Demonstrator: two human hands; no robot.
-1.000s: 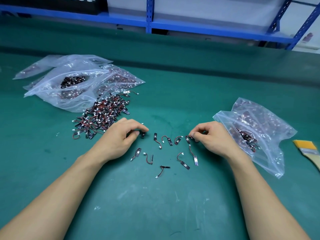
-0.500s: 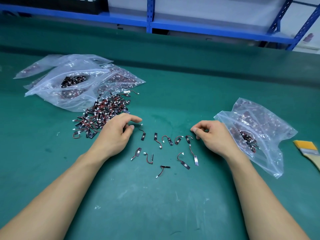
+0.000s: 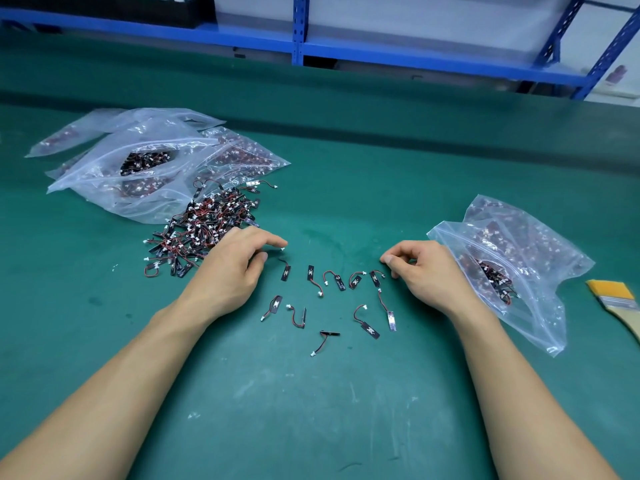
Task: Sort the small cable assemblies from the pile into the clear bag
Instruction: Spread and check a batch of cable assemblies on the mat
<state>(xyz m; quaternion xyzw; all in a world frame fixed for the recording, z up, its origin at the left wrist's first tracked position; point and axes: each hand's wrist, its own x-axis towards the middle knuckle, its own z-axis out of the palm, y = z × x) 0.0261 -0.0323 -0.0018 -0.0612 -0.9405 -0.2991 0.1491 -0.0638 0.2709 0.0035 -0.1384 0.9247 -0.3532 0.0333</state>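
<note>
A pile of small cable assemblies (image 3: 204, 230), black tags with red wires and white plugs, lies at left centre on the green mat. Several single assemblies (image 3: 341, 280) are spread out between my hands. My left hand (image 3: 232, 271) rests beside the pile, its index fingertip next to the white plug of one spread-out assembly (image 3: 285, 270), gripping nothing. My right hand (image 3: 429, 271) rests with loosely curled fingers beside the rightmost assembly (image 3: 375, 276) and holds nothing. An open clear bag (image 3: 526, 244) holding assemblies lies just right of that hand.
More clear bags (image 3: 138, 168) of assemblies lie behind the pile at the left. A yellow-bristled brush (image 3: 620, 303) sits at the right edge. A blue shelf frame (image 3: 298, 29) runs along the back of the green mat (image 3: 311, 410).
My right hand let go of the rightmost assembly and drew back toward the bag. My left hand slid up and left, its fingers stretching out beside the pile.
</note>
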